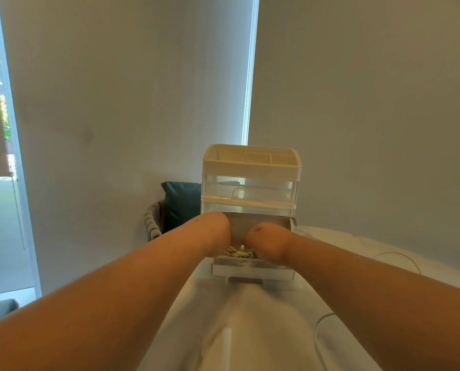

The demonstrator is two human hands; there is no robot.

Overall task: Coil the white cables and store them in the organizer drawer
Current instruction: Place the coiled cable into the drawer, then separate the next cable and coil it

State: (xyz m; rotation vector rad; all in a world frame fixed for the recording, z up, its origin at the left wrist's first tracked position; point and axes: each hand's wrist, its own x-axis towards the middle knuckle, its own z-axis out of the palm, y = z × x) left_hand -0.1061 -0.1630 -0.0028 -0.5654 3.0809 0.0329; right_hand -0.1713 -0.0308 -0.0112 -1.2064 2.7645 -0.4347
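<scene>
Both arms stretched forward: left grip (218, 236) and right grip (270, 243) side by side, wrists bent down into the pulled-out bottom drawer (253, 273) of the organizer (250, 203). Fingers of both hidden behind the backs of the hands and the drawer wall; open or closed, cannot tell for either.

Between the two wrists, a bundle of white cables (238, 253) inside the drawer, looped, toward its front. Contact with either grip: not visible.

Organizer upright at the far end of the white cloth-covered surface (250, 330), close to the wall. On top, a cream tray (250, 156) split into compartments. Beneath it, a clear drawer (253, 186), pushed in. Bottom drawer out toward the camera, front wall pale and translucent.

Right of the right forearm (357, 277), a loose white cable (395, 253) on the surface, curved in an arc, apart from the drawer. Nearer the camera, another thin white curve on the cloth beside the same forearm; same cable or a second one, cannot tell.

Left of the organizer and behind it, a dark teal cushion (180, 204) upright in a woven basket (151, 223). Far left, a bead chain (20, 210) hanging by the window.
</scene>
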